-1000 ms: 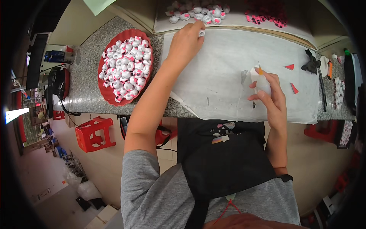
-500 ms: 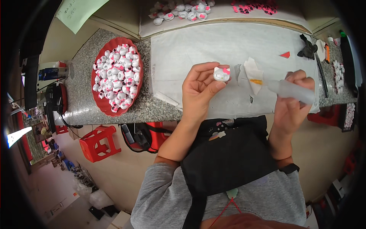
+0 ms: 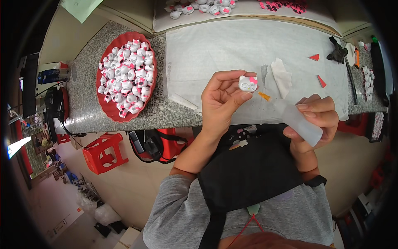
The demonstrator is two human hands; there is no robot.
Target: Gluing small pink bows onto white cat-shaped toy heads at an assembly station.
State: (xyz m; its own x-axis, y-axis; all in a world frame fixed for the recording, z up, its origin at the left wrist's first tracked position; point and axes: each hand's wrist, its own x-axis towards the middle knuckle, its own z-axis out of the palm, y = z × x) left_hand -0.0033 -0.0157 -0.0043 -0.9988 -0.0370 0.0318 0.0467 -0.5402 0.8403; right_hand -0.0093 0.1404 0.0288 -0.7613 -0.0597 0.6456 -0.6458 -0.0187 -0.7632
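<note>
A small white cat-shaped head with pink markings [image 3: 248,83] is pinched between the thumb and fingers of my left hand [image 3: 224,93], above the white sheet. My right hand [image 3: 317,118] is wrapped round a translucent squeeze bottle [image 3: 304,125], tilted toward the left. The bottle's thin orange tip [image 3: 264,96] points at the face of the cat head; its fine end appears to be at or very near the surface. A crumpled piece of white paper [image 3: 282,78] lies behind the bottle tip.
A red scalloped tray [image 3: 113,115] piled with similar white and pink pieces stands at left. White pieces [image 3: 203,8] and pink pieces [image 3: 286,6] lie on the shelf behind. Two red scraps [image 3: 321,81] and a black crumpled thing [image 3: 336,53] lie at right.
The bottle has come down and turned, bringing its orange tip from over the paper to the cat head. My left hand still holds the head, shifted slightly right. A second red scrap has come into sight.
</note>
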